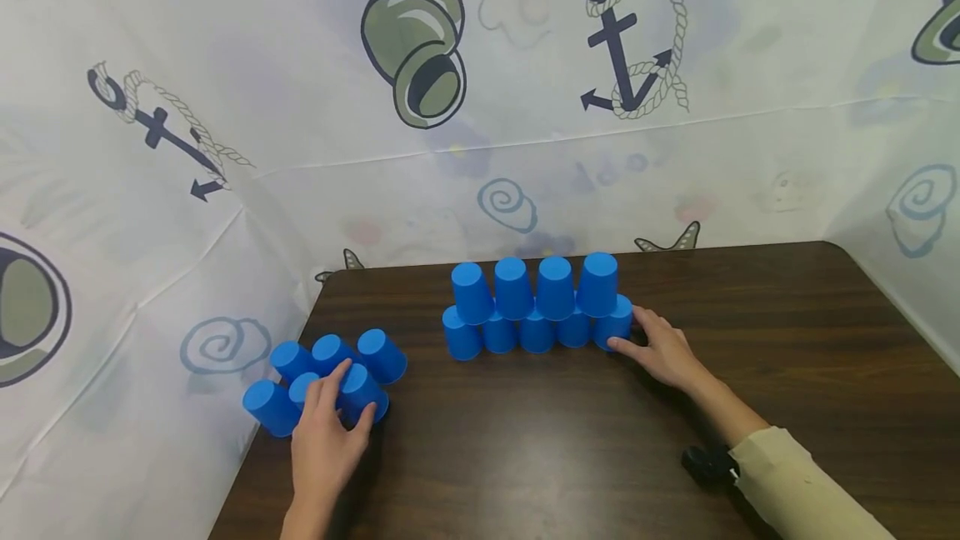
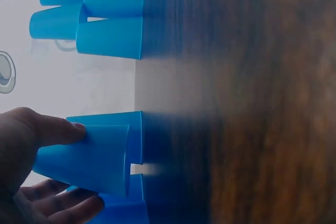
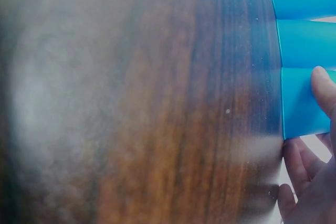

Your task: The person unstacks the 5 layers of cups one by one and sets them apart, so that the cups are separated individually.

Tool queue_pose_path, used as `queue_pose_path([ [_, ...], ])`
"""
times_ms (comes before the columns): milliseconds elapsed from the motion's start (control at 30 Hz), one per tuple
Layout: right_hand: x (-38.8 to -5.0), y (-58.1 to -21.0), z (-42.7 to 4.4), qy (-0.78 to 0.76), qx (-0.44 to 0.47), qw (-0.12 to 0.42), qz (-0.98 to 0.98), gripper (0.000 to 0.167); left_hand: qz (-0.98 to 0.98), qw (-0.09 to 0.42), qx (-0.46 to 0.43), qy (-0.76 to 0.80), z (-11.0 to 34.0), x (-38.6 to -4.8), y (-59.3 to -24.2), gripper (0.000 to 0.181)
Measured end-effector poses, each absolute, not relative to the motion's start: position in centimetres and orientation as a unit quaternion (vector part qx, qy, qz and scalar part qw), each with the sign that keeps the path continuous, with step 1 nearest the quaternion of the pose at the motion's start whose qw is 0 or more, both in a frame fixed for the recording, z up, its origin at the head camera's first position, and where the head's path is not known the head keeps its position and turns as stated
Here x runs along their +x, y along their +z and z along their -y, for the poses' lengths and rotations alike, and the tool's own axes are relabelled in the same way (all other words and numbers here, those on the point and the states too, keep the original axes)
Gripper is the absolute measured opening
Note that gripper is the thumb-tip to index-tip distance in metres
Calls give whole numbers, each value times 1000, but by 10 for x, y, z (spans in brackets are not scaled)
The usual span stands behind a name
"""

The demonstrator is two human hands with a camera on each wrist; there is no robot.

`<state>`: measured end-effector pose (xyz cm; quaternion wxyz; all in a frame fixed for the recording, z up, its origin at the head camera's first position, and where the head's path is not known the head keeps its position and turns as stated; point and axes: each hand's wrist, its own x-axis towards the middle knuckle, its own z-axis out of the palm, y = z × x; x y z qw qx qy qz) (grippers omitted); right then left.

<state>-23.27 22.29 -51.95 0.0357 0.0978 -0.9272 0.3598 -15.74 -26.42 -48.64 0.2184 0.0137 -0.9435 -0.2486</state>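
Blue cups stand upside down in two groups. In the head view, a row of several cups (image 1: 537,332) carries a second row of cups (image 1: 555,288) on top. My right hand (image 1: 663,352) holds the rightmost bottom cup (image 1: 613,323) between thumb and fingers; the right wrist view shows the thumb on that cup (image 3: 304,100). At the left, my left hand (image 1: 326,440) grips a cup (image 1: 362,394) in a loose cluster; in the left wrist view, the thumb and fingers lie around this cup (image 2: 86,153), whose rim is slightly off the table.
Other loose cups (image 1: 272,408) stand around my left hand, near the left edge of the dark wooden table (image 1: 525,457). A patterned white cloth (image 1: 525,90) hangs behind and beside it. A black band (image 1: 708,467) is on my right wrist.
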Motion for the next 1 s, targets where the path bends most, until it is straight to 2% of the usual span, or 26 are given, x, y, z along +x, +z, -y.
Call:
queue_pose_path([
  [400, -233, -520, -225, 357, 95, 30, 929, 71, 951, 195, 26, -240, 264, -161, -489, 81],
  [1000, -234, -520, -225, 357, 92, 29, 929, 72, 952, 193, 34, -233, 259, -159, -485, 79],
])
